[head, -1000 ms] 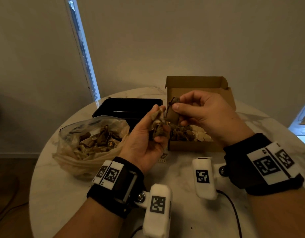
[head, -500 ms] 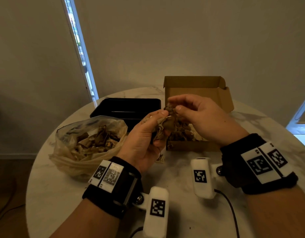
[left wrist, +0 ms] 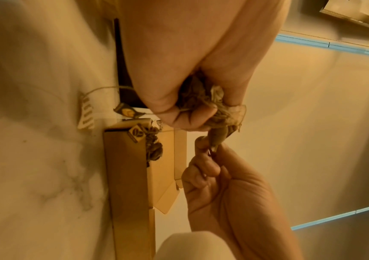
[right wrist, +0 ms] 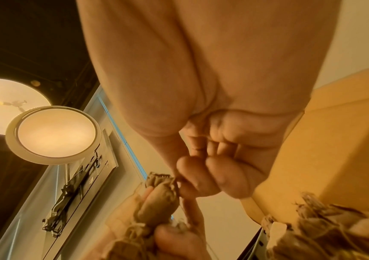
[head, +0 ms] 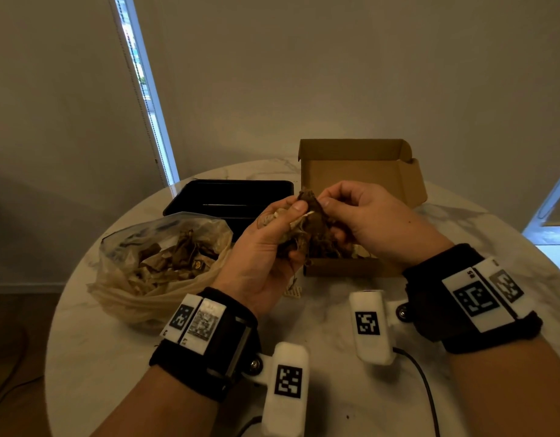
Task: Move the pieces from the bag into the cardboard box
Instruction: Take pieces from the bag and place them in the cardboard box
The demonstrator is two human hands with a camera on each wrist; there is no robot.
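My left hand [head: 282, 234] grips a tangled clump of brown dried tea bags [head: 307, 228] with strings, held just over the near left corner of the open cardboard box [head: 360, 171]. My right hand [head: 341, 209] pinches the top of one brown tea bag [right wrist: 161, 193] from that clump between thumb and forefinger. In the left wrist view the clump [left wrist: 203, 100] sits in my curled left fingers while the right hand [left wrist: 212, 149] pulls one piece below it. More pieces [left wrist: 154, 147] lie in the box [left wrist: 125, 176]. The clear plastic bag [head: 158, 257] with several pieces lies open at the left.
A black plastic tray [head: 228, 197] stands behind the bag, left of the box. A paper tag [head: 293, 291] lies on the round marble table [head: 114, 357] before the box. Wrist cameras and a black cable [head: 424, 383] hang near the table's front.
The right hand, which held one piece apart above the box, has come back to the clump in the left hand and now pinches a piece there. Both hands have stayed over the box's near corner.
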